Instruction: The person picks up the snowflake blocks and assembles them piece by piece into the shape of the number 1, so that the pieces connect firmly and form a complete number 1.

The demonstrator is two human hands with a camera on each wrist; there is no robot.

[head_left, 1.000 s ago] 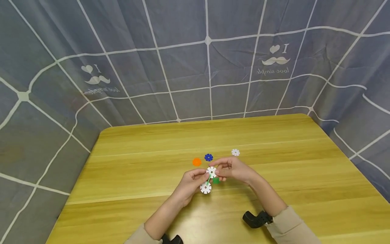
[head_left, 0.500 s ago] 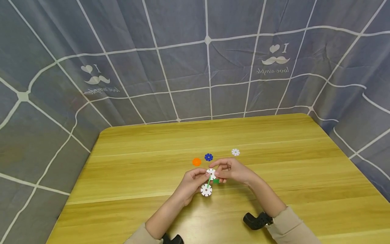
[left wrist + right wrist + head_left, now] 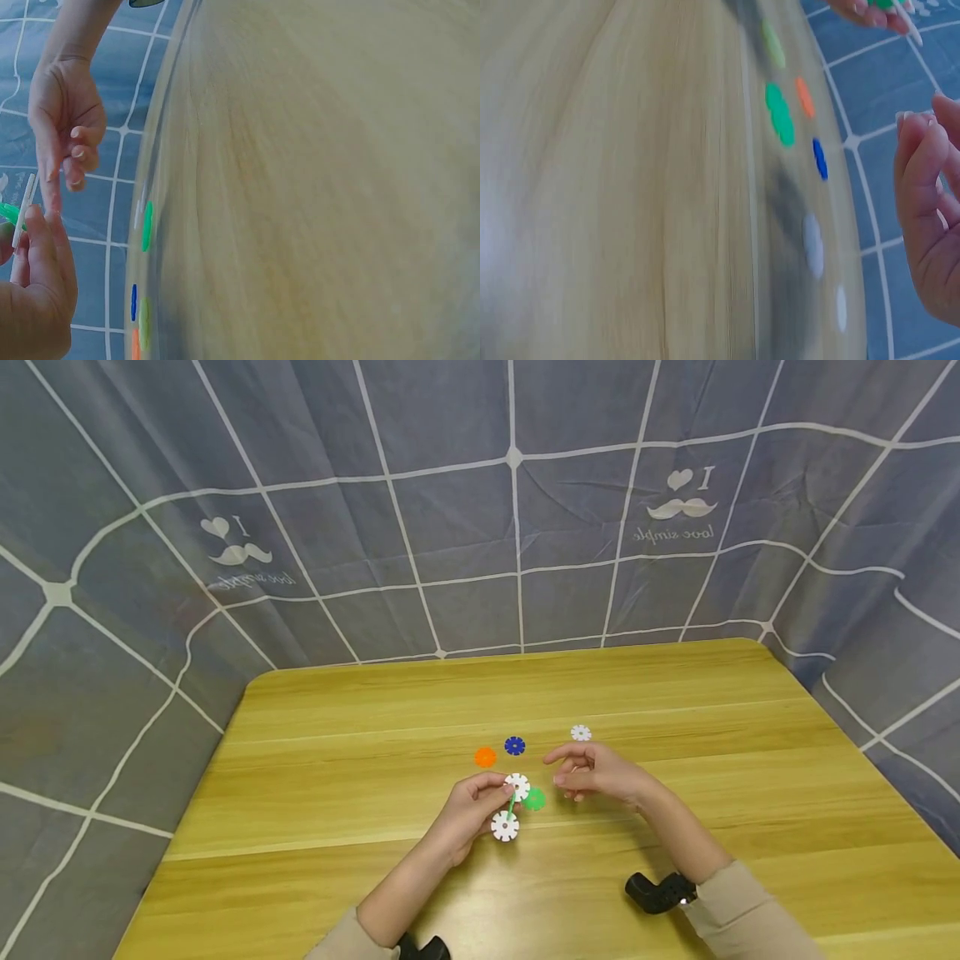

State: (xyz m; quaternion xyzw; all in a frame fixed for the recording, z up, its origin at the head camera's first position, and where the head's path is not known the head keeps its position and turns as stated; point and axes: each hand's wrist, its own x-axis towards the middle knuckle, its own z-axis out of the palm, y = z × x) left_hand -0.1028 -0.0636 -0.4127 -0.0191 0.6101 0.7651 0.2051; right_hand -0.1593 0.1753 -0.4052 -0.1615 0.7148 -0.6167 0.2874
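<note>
My left hand point(image 3: 474, 814) pinches a small assembly of notched plastic discs above the table. In the head view, a white snowflake disc point(image 3: 517, 787) sits at its upper end. A green disc point(image 3: 512, 806) seen edge-on links it to another white disc point(image 3: 505, 827) below. My right hand point(image 3: 600, 774) is apart from the assembly, a little to its right, its index finger extended and the others loosely bent. Nothing shows between its fingers, also in the right wrist view, where the hand point(image 3: 934, 202) is partly cut off.
Loose discs lie on the wooden table point(image 3: 337, 760): orange point(image 3: 485, 757), blue point(image 3: 514, 745), white point(image 3: 581, 732) and green point(image 3: 534, 799). The right wrist view adds a yellow-green disc point(image 3: 773, 45) and a second white one point(image 3: 814, 246). A grey checked curtain point(image 3: 450, 527) surrounds the table.
My right hand has let go of the assembly's upper white disc and moved right. The green disc on the table is now more fully visible. My left hand keeps its hold, nearly still.
</note>
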